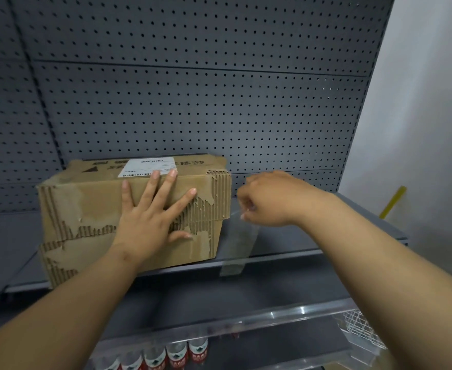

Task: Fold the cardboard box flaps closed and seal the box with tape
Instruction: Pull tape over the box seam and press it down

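- Head view: a brown corrugated cardboard box (128, 209), rectangular and closed, sits on a grey metal shelf (286, 241). Its outer paper is torn away in ragged patches, baring the ribbed fluting, mostly under and to the right of the left hand.
- A white rectangular shipping label (146, 167) with printed barcodes lies on the box top, just beyond the left fingertips.
- The left hand (150, 222) lies flat on the box's near face, fingers straight and spread wide, fingertips reaching the top edge, thumb stretched out across the bare fluting.
- The right hand (270, 198) hovers just right of the box, fingers curled together, pinching the upper end of a clear glossy tape strip (239, 241).
- The tape hangs down from that hand, just beside the box's right corner, its lower end at the shelf's front lip.
- Behind both hands stands a grey perforated metal back panel (192, 102).
- Below the forearms, clear plastic bottles with red labels (176, 353) stand in a row behind a transparent shelf guard.
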A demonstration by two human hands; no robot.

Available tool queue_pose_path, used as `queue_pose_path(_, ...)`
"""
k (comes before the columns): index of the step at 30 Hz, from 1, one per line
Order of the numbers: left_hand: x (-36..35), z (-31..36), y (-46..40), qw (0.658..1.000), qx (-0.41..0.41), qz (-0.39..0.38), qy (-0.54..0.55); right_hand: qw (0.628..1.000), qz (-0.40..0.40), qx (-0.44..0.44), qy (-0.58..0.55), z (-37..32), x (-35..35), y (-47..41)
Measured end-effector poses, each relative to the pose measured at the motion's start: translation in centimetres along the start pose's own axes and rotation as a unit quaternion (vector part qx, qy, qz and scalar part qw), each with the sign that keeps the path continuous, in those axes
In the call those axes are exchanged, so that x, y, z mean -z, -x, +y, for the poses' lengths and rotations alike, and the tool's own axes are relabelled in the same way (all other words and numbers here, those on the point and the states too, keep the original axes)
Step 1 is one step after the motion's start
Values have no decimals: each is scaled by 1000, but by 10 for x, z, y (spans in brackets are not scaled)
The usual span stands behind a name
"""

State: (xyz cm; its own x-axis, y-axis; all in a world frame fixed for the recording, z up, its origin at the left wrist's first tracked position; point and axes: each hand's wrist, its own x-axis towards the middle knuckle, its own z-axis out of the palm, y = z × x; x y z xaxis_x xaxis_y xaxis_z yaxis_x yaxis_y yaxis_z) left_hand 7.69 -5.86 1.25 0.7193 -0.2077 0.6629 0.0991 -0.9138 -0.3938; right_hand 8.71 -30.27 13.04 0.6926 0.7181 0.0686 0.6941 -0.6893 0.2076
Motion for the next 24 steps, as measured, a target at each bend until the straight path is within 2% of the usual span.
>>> queue_pose_path(3,-1,-11,9,1000,-5,5,4,997,-14,51,-53,-25,11,-2)
queue_pose_path(8,4,-31,23,1000,-22,-1,-3,992,8,100,-73,-53,13,-16)
queue_pose_path(16,7,-61,46,998,-65,-9,8,986,20,115,-121,-81,7,-42)
queue_pose_path(24,7,-88,68,991,-110,9,76,988,33,97,-118,-105,13,-62)
